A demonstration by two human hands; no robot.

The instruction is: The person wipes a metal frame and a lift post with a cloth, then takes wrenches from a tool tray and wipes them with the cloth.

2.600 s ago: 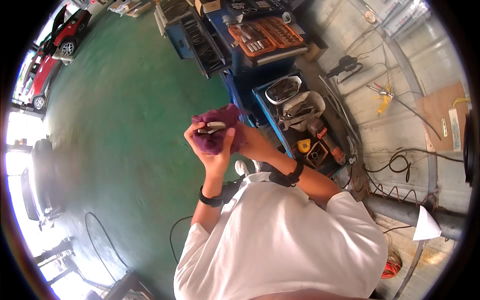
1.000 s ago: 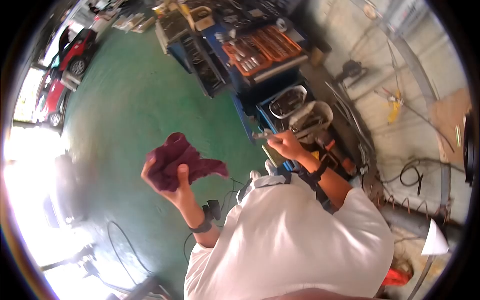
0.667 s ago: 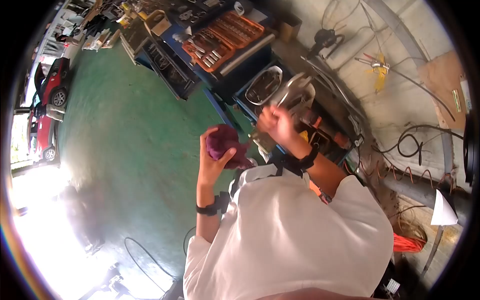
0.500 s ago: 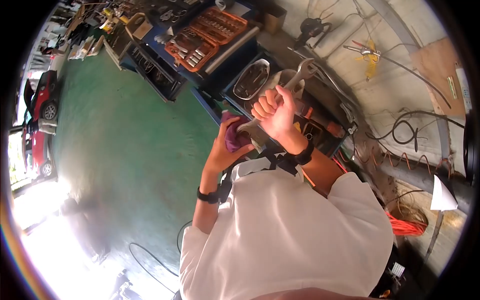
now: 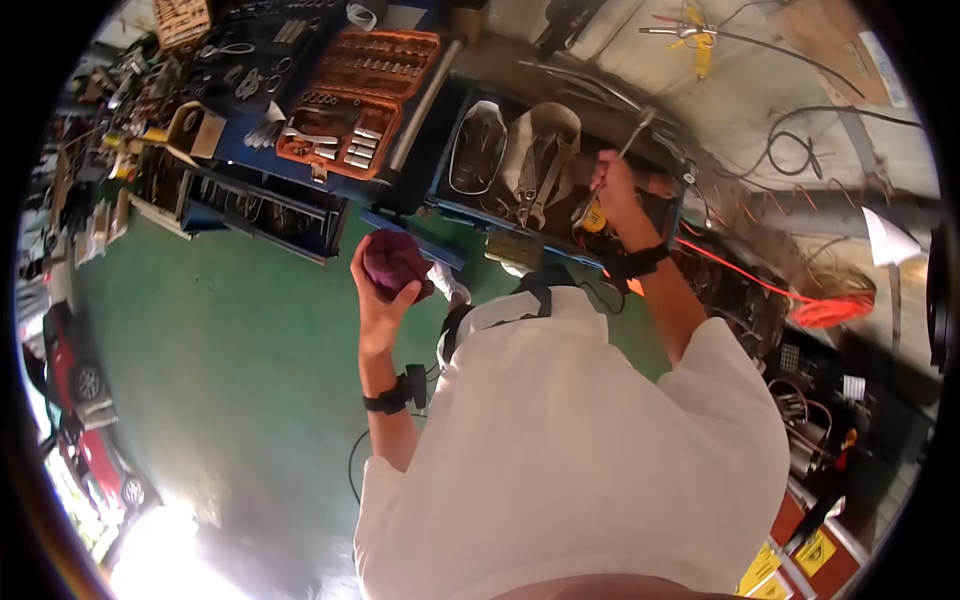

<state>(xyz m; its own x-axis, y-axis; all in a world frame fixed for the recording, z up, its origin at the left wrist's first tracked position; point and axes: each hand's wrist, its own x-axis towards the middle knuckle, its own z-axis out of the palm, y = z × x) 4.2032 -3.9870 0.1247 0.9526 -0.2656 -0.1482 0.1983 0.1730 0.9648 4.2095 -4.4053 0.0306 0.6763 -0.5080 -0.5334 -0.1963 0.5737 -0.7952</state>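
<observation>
My left hand [image 5: 378,300] is closed around a bunched purple cloth [image 5: 396,262], held over the green floor. My right hand [image 5: 613,187] grips a metal wrench [image 5: 634,136], seen nearly edge-on above the right part of an open blue-edged drawer [image 5: 437,185]. The wrench's upper end sticks out past my fist toward the wall; its middle is hidden by my fingers. Just below that hand lies a yellow tape measure [image 5: 594,218]. To its left, a pale container [image 5: 562,122] holds several wrenches.
A metal tray [image 5: 478,148] sits at the drawer's left. An orange socket set case [image 5: 388,68] lies open on the blue workbench [image 5: 240,150]. Another drawer [image 5: 265,215] is pulled out below it. A red hose [image 5: 745,268] runs along the right. A red car [image 5: 75,365] stands far left.
My hands have moved apart: the left, with the cloth, went left; the right carried the wrench to the right, over the drawer. The wrench no longer touches the cloth. The view has shifted.
</observation>
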